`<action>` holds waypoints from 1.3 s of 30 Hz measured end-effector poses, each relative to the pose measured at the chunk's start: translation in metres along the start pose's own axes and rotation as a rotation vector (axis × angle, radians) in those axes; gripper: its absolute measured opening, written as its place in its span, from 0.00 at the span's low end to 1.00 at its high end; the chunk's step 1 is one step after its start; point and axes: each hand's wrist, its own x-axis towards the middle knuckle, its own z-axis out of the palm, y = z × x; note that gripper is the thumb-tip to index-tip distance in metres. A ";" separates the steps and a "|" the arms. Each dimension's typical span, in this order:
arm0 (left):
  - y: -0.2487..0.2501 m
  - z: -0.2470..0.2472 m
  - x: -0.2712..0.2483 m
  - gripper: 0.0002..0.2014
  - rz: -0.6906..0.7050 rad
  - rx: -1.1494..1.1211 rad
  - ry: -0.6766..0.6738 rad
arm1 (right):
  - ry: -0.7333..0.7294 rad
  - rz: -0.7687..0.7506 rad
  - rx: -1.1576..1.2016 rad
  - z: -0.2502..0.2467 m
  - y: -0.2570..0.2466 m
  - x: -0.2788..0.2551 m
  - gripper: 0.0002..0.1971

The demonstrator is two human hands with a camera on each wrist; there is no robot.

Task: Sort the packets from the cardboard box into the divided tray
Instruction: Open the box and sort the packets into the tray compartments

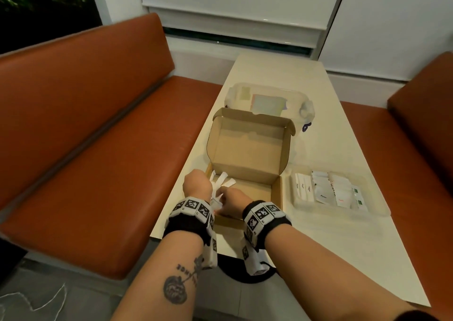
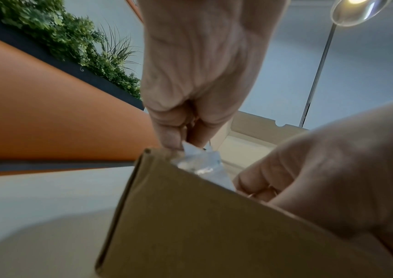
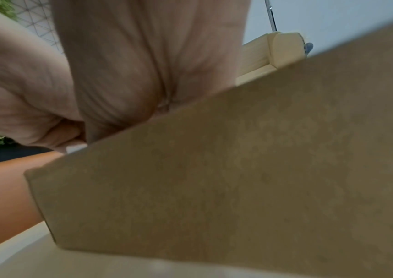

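The open cardboard box (image 1: 255, 190) sits on the table with its lid standing up behind it. Both hands reach into its near-left corner. My left hand (image 1: 197, 185) pinches a bunch of white packets (image 1: 221, 179) that stick up over the box wall; the left wrist view shows its fingertips (image 2: 179, 143) on a crinkled packet (image 2: 200, 163). My right hand (image 1: 231, 201) is beside it, fingers curled (image 2: 257, 186) at the near end of the same bunch. In the right wrist view the box wall (image 3: 238, 169) hides its fingertips. The divided clear tray (image 1: 375, 212) lies right of the box and holds several sorted packets (image 1: 326, 190).
A clear plastic container (image 1: 269, 97) stands behind the box lid. The pale table (image 1: 331, 259) is narrow, with orange benches on the left (image 1: 98, 136) and right (image 1: 429, 124). The rest of the box floor shows bare cardboard.
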 end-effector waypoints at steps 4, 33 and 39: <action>-0.001 0.000 0.000 0.13 0.002 -0.008 0.005 | 0.039 -0.009 0.024 0.004 -0.002 0.000 0.15; 0.001 0.001 -0.002 0.12 0.006 0.003 0.023 | 0.086 -0.160 0.103 0.003 0.004 0.001 0.13; 0.001 0.003 -0.005 0.13 -0.001 -0.016 0.048 | 0.147 -0.128 0.188 -0.014 0.018 -0.004 0.20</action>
